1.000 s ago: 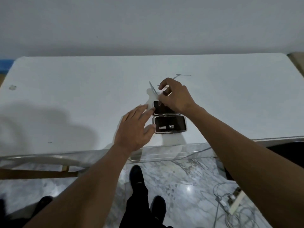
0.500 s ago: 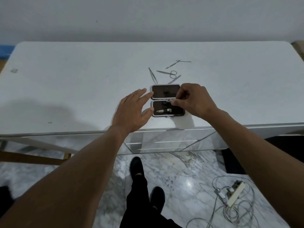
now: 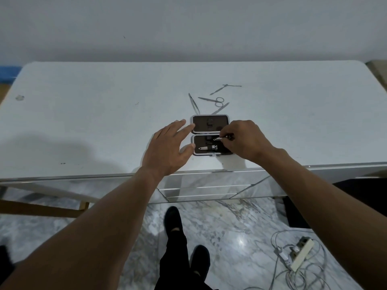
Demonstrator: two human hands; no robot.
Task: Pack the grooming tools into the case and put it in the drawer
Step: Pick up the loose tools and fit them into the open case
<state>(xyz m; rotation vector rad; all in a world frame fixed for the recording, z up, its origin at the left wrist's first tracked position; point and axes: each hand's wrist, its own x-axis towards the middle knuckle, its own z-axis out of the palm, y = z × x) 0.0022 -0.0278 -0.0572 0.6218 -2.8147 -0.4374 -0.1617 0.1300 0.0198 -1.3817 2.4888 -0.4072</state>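
Note:
A small black grooming case point(image 3: 209, 124) lies open flat near the front edge of the white table point(image 3: 104, 122). Its near half holds a nail clipper point(image 3: 209, 147). My right hand point(image 3: 245, 141) pinches a small metal tool point(image 3: 221, 138) over the near half's upper slot. My left hand point(image 3: 169, 147) rests with fingers spread against the case's left edge. Behind the case lie tweezers point(image 3: 194, 103), scissors point(image 3: 213, 99), a thin file point(image 3: 221, 108) and two more slim tools point(image 3: 226, 88).
Mirrored drawer fronts point(image 3: 205, 189) sit under the table's front edge. On the marble floor at the lower right lies a power strip with tangled cables point(image 3: 297, 256). My feet in dark shoes point(image 3: 173, 220) stand close to the drawers.
My right hand came back from the loose tools with a small metal tool and now holds it over the case's near half. My left hand stayed at the case's left edge.

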